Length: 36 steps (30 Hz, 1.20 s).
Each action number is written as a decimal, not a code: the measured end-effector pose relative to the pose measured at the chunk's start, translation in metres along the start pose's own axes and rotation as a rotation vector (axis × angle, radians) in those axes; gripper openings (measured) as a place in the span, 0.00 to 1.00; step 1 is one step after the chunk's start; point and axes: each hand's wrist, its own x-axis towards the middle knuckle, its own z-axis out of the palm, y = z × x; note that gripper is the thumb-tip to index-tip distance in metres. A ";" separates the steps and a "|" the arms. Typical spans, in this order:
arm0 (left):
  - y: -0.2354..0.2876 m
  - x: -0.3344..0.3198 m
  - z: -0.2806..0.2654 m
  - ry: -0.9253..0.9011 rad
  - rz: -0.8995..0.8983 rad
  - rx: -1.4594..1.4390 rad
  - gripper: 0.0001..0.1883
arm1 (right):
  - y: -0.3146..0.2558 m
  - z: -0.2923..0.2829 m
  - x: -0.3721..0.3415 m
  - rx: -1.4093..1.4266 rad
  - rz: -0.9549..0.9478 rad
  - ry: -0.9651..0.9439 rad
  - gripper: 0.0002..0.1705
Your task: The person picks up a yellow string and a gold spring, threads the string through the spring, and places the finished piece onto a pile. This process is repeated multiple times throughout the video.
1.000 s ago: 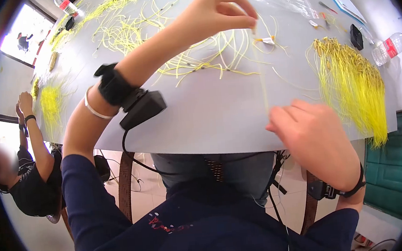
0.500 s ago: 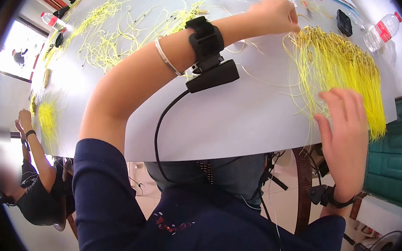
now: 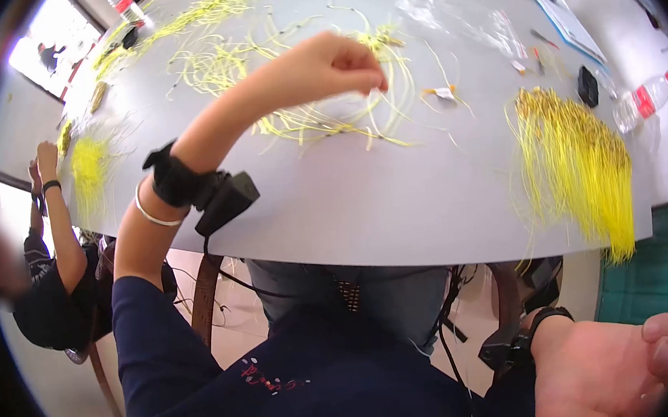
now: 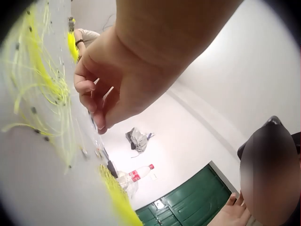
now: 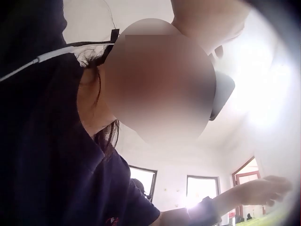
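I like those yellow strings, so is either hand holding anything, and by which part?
I see nothing held in the right hand. The left hand has bent fingers near the yellow strings, but whether they pinch a thin one can't be told.

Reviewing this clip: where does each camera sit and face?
Head: head-worn, facing forward and down at the table; left hand, right hand and navy shirt show.
Left wrist: on that wrist, facing past the left hand and forearm toward a green door.
Right wrist: on that wrist, facing up at the shirt and blurred head; left hand shows low right.
Shared: head and left wrist views both show yellow strand bundle, red-labelled bottle, green door.
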 end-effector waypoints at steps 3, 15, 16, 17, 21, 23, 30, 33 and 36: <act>-0.008 -0.032 -0.005 0.000 -0.027 0.078 0.08 | -0.012 0.003 0.011 0.147 0.125 0.098 0.11; -0.026 -0.069 -0.015 -0.038 0.031 0.180 0.07 | 0.026 0.179 0.063 0.537 0.643 -0.339 0.03; -0.026 -0.070 -0.015 -0.033 0.033 0.178 0.07 | 0.029 0.189 0.057 0.565 0.666 -0.523 0.04; -0.026 -0.071 -0.015 -0.023 0.035 0.190 0.06 | 0.031 0.197 0.051 0.589 0.687 -0.706 0.06; -0.030 -0.071 -0.013 -0.015 0.011 0.151 0.05 | 0.023 0.211 0.035 0.532 0.580 -0.720 0.08; -0.029 -0.071 -0.011 -0.012 0.000 0.159 0.06 | 0.021 0.209 0.042 0.625 0.722 -0.740 0.10; -0.036 -0.069 -0.006 0.020 0.029 0.132 0.06 | 0.012 0.214 0.027 0.620 0.630 -0.758 0.11; -0.035 -0.069 -0.007 -0.005 0.015 0.117 0.05 | 0.017 0.212 0.029 0.754 0.727 -0.784 0.10; -0.036 -0.069 -0.009 -0.027 -0.007 0.090 0.05 | 0.021 0.210 0.030 0.884 0.865 -0.821 0.08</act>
